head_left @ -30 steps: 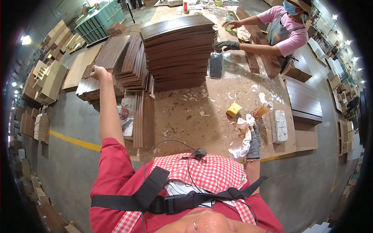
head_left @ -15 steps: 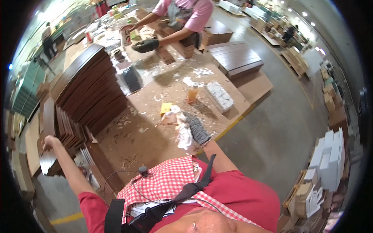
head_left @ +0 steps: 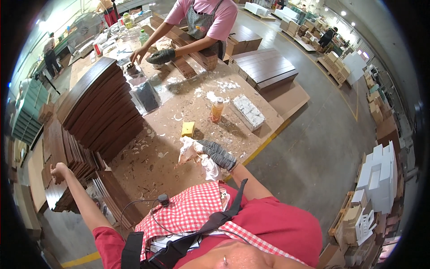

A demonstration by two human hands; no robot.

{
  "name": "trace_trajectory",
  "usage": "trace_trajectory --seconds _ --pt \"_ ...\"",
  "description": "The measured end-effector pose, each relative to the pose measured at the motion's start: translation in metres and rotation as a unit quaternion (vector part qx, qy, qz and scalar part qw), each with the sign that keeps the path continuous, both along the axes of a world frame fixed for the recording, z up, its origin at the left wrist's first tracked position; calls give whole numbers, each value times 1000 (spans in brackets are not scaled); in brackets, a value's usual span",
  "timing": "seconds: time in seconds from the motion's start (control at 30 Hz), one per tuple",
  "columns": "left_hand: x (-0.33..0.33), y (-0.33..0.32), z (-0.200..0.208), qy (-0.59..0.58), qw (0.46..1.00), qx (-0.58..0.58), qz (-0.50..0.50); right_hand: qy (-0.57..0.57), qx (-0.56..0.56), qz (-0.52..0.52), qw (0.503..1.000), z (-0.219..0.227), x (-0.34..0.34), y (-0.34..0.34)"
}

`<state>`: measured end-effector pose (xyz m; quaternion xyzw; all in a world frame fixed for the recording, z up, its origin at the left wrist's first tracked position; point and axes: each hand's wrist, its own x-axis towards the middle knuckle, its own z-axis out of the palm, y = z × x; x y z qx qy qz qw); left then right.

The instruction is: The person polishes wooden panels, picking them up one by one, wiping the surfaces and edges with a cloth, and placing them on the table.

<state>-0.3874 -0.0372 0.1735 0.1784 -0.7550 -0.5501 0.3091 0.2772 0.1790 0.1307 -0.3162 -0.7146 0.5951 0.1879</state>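
My left hand (head_left: 59,173), bare, reaches out to the far left over a shiny brown board (head_left: 58,193). Its fingers are loosely bent and a little apart, touching or just above the board. My right hand (head_left: 218,153) wears a grey knitted glove and is closed on a crumpled white cloth (head_left: 209,167). Part of the cloth spreads over the worktable (head_left: 161,168) to the left of the glove. Just beyond it sits a yellow sponge block (head_left: 188,129). Between my hands rises a tall stack of brown boards (head_left: 101,105), with smaller boards (head_left: 80,150) leaning in front.
An orange drink bottle (head_left: 217,111) and a white-wrapped block (head_left: 247,112) stand beyond my right hand. Across the table, a co-worker in pink (head_left: 197,31) has one gloved hand. More board stacks (head_left: 264,67) lie past the table's right edge. White scraps litter the tabletop.
My right hand has drawn the cloth slightly nearer, off the sponge block. By my left hand, a board that stood upright now lies flatter. The co-worker has lowered a white container.
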Motion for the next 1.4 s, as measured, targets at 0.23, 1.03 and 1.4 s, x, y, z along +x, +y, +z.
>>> trace_trajectory --seconds 0.23,1.03,1.4 --pt "5 -42 6 8 987 -104 119 103 -46 1 994 0 -27 -3" --pt "361 -117 -121 -116 661 -693 -263 109 -91 -52 989 -12 -41 -5" --pt "367 -121 -138 -103 767 -480 -412 171 -99 -37 980 -11 -40 -10"
